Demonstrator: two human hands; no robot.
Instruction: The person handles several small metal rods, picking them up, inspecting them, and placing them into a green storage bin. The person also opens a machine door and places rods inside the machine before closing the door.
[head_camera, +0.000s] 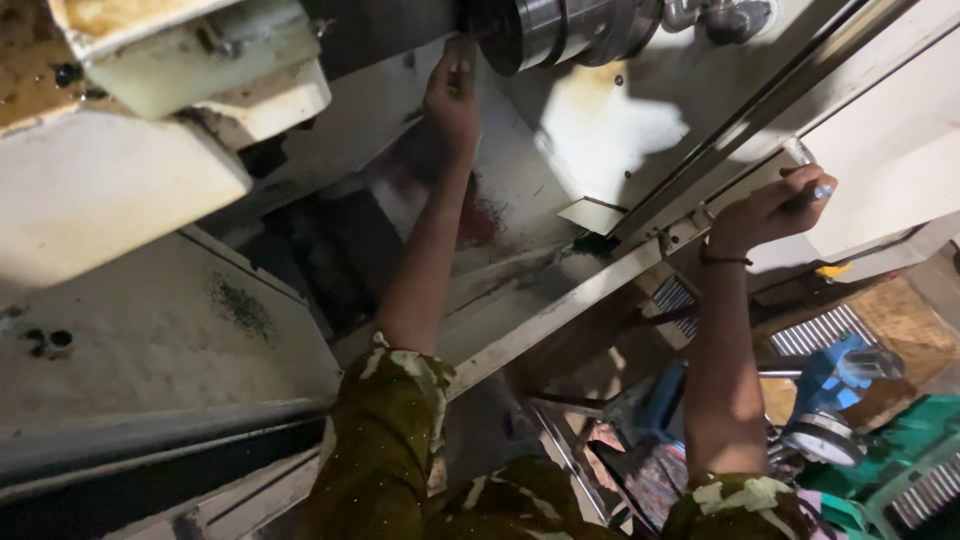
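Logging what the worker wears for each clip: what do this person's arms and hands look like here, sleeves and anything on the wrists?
Both arms are bare from above the elbow down. Short sleeves in a camouflage print, dark olive with pale cream patches, cover the upper arms. The right hand has a thin dark band around the wrist. The left hand shows no gloves, rings or watch.

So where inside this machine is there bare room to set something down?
The flat grey panel lower left, left of the left hand's forearm, is bare apart from specks. Lower right, under the right hand on the handle, is crowded with the blue part.
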